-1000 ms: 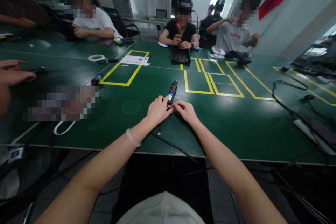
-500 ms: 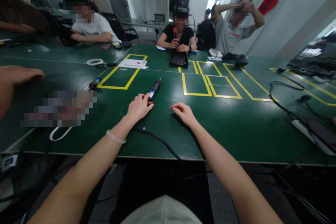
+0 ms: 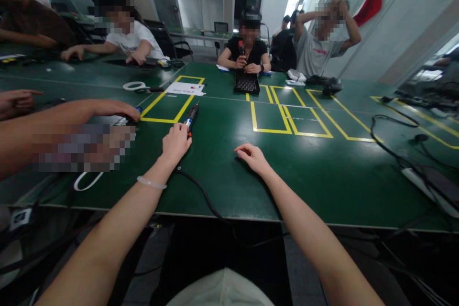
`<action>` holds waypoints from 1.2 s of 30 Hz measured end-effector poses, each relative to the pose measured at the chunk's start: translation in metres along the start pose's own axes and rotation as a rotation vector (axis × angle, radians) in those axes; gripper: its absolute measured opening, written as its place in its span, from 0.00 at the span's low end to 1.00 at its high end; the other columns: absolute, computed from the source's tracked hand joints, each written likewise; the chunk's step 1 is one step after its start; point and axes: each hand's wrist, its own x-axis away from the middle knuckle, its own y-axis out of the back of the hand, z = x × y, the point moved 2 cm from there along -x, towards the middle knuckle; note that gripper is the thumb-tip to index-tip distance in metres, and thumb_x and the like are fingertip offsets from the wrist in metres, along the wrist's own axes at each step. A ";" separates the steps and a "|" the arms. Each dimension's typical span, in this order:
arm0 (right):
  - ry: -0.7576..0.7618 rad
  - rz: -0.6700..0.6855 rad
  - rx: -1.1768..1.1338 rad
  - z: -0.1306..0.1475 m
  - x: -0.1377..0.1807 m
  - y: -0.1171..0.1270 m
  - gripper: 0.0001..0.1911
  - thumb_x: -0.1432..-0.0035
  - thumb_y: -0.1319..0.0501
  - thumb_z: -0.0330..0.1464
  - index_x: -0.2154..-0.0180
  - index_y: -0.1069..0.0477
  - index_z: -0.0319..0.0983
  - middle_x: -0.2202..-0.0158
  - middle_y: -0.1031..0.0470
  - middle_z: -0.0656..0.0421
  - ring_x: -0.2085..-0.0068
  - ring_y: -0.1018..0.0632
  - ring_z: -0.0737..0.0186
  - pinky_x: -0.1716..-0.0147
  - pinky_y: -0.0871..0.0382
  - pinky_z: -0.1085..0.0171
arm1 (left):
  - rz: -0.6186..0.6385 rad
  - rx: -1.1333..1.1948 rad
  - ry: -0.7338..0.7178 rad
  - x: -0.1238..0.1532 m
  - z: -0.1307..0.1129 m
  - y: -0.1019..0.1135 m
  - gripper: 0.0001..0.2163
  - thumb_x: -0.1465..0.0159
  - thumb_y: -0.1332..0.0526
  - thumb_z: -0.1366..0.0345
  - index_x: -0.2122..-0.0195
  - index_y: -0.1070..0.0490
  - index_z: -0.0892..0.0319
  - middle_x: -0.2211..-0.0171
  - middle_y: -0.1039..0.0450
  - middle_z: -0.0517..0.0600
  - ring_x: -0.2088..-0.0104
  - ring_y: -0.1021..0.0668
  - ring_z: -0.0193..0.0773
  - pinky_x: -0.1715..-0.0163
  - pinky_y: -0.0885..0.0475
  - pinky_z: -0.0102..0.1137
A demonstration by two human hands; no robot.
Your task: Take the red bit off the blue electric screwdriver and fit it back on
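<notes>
My left hand (image 3: 176, 142) is closed around the rear of a black electric screwdriver (image 3: 191, 118), whose tip points away from me. Its grip is mostly hidden under my fingers, and the tool lies low over the green table (image 3: 222, 177). From beneath my wrist a black cable (image 3: 201, 190) trails to the front edge. My right hand (image 3: 252, 155) rests on the table to the right of the screwdriver, loosely curled, with a small gap between thumb and fingers and nothing held.
Yellow tape outlines (image 3: 272, 131) mark the table. A white paper (image 3: 184, 89) lies ahead. Another person's arm (image 3: 79, 117) stretches in from the left. Across the table, a co-worker holds a red-and-black tool over a black tray (image 3: 246, 83). Black cables (image 3: 387, 148) run along the right.
My left hand has slid left with the screwdriver, and its cable followed. My right hand stays put. Another person's arm has reached further in from the left.
</notes>
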 end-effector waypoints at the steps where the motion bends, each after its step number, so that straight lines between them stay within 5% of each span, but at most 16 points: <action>1: -0.002 0.000 0.000 0.001 0.000 0.000 0.10 0.40 0.40 0.35 0.61 0.22 0.39 0.67 0.23 0.59 0.67 0.25 0.63 0.64 0.33 0.64 | 0.006 0.000 -0.005 0.000 -0.002 0.001 0.20 0.35 0.45 0.60 0.43 0.35 0.59 0.44 0.34 0.63 0.49 0.27 0.54 0.58 0.25 0.44; 6: -0.002 0.002 0.005 0.003 0.001 0.000 0.10 0.40 0.40 0.35 0.62 0.22 0.39 0.68 0.23 0.59 0.66 0.25 0.63 0.64 0.33 0.64 | -0.027 0.029 0.044 -0.004 -0.002 0.002 0.18 0.32 0.49 0.59 0.46 0.33 0.61 0.47 0.31 0.65 0.50 0.26 0.56 0.58 0.25 0.46; 11: -0.009 0.006 -0.046 0.002 -0.001 -0.001 0.11 0.40 0.39 0.37 0.62 0.22 0.39 0.67 0.22 0.58 0.66 0.24 0.62 0.63 0.31 0.63 | -0.078 0.196 -0.028 -0.001 -0.014 0.006 0.14 0.32 0.48 0.60 0.52 0.29 0.58 0.49 0.27 0.59 0.47 0.26 0.51 0.48 0.30 0.44; 13: -0.025 0.011 -0.115 0.001 -0.002 -0.001 0.11 0.41 0.38 0.39 0.62 0.23 0.39 0.66 0.21 0.58 0.67 0.23 0.62 0.62 0.29 0.62 | 0.013 0.431 -0.108 0.001 -0.030 0.004 0.14 0.32 0.48 0.58 0.52 0.28 0.57 0.55 0.23 0.56 0.53 0.23 0.46 0.50 0.30 0.40; 17: -0.061 0.007 -0.259 0.005 -0.003 0.001 0.16 0.42 0.37 0.44 0.60 0.24 0.38 0.68 0.21 0.58 0.68 0.23 0.63 0.63 0.29 0.63 | 0.392 1.012 -0.304 0.010 -0.073 -0.005 0.20 0.33 0.47 0.53 0.49 0.27 0.62 0.64 0.23 0.52 0.66 0.22 0.38 0.61 0.27 0.34; 21: -0.100 0.062 -0.350 0.012 -0.001 0.000 0.22 0.41 0.39 0.52 0.60 0.26 0.39 0.69 0.21 0.57 0.69 0.22 0.64 0.67 0.30 0.64 | 0.535 1.213 -0.350 0.022 -0.100 -0.011 0.24 0.34 0.44 0.52 0.43 0.31 0.63 0.69 0.26 0.48 0.69 0.25 0.35 0.66 0.29 0.32; 29: -0.062 0.115 -0.449 0.013 0.000 -0.006 0.22 0.50 0.30 0.48 0.62 0.32 0.41 0.73 0.26 0.63 0.71 0.24 0.65 0.68 0.29 0.64 | 0.524 1.294 -0.283 0.028 -0.104 -0.023 0.22 0.38 0.38 0.53 0.48 0.34 0.61 0.71 0.26 0.46 0.68 0.24 0.35 0.63 0.29 0.32; 36: -0.061 0.031 -0.389 0.008 -0.002 -0.005 0.18 0.47 0.32 0.45 0.62 0.32 0.40 0.70 0.27 0.62 0.72 0.26 0.67 0.72 0.31 0.67 | 0.311 1.123 -0.333 0.032 -0.104 -0.017 0.13 0.40 0.36 0.55 0.61 0.31 0.58 0.67 0.27 0.46 0.67 0.25 0.34 0.64 0.30 0.30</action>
